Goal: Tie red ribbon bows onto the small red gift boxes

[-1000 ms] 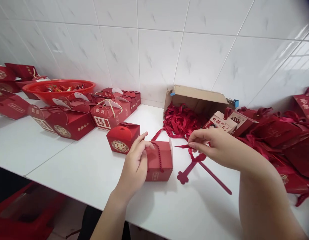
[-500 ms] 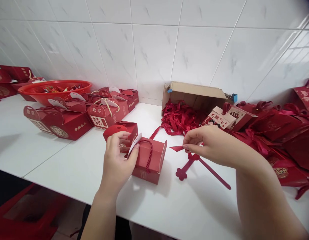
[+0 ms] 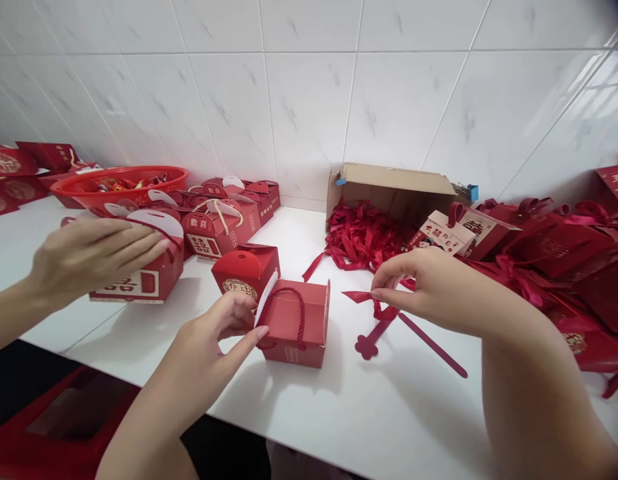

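A small red gift box [image 3: 303, 313] with a twisted cord handle stands on the white table in front of me. My left hand [image 3: 209, 347] is at its left end, thumb and fingers about the raised white-backed flap [image 3: 267, 300]. My right hand [image 3: 413, 287] pinches the tip of a red ribbon [image 3: 357, 296] just above the table. Beneath that hand lie a dark red flower-ended strip [image 3: 367, 346] and a narrow strip [image 3: 433, 347]. Another red box [image 3: 246, 267] with a gold emblem stands behind the first.
A co-worker's hand [image 3: 99, 253] reaches in from the left over a red box [image 3: 161, 277]. Behind are a red basket [image 3: 63, 183] of wrapped sweets and several boxes. A cardboard box [image 3: 393, 177] spills red ribbons [image 3: 361, 233]. Red gift bags [image 3: 543, 247] pile at the right.
My left hand has shifted lower and left at the flap, which now stands more upright. A co-worker's hand and a box have come in at left. My right hand has barely moved.
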A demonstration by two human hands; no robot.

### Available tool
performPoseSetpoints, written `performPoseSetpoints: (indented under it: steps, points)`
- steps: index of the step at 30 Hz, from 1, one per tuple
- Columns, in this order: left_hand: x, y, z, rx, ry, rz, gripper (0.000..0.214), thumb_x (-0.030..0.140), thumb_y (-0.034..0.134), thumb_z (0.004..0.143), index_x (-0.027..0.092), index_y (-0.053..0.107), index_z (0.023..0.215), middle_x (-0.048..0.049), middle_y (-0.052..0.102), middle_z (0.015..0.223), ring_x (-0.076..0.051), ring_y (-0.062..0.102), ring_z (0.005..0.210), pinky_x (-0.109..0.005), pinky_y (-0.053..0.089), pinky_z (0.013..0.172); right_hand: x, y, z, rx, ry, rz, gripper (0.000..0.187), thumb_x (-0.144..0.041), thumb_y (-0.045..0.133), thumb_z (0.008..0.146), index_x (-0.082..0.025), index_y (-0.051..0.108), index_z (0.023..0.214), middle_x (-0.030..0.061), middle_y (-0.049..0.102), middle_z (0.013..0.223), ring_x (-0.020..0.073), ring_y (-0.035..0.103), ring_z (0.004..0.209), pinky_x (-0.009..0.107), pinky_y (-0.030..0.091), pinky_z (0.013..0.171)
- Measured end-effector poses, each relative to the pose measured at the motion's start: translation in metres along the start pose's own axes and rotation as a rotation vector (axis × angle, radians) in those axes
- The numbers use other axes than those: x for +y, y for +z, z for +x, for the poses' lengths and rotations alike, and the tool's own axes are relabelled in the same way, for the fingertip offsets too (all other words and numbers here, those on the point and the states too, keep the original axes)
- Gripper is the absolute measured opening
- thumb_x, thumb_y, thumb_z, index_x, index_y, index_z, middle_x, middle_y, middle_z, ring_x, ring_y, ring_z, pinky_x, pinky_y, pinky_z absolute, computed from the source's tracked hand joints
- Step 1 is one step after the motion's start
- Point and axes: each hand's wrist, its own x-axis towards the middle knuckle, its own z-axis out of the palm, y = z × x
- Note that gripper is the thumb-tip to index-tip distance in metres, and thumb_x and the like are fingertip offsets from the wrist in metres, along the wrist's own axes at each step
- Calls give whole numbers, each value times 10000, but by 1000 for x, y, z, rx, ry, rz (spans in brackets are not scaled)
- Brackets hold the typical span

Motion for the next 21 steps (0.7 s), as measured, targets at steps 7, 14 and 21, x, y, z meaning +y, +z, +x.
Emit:
performPoseSetpoints:
  steps: [7,14,21]
  points:
    - [-2,-3,-5,-63,85,24,190,358,558,820,240,504,960,-14,614,843,-166,627,767,-276,547,688,-1,4,1,-23,-19,10,182,-271,549,792,-221,716,739,19,716,756,189,657,690,268,503,594]
    - [4,0,-6,-187,160,58,63,235,514,818,239,475,867,-6,617,862,-154,606,792,-288,520,802,-2,3,0,-59,19,-29,179,-265,542,797,-250,709,733,-14,714,768,174,656,710,251,491,600]
    - [6,-11,-10,-262,210,228,138,237,500,816,256,602,725,3,647,790,-169,611,720,-254,498,673,2,2,-1,-50,34,-39,191,-278,533,806,-236,705,735,4,716,771,184,655,699,268,488,604]
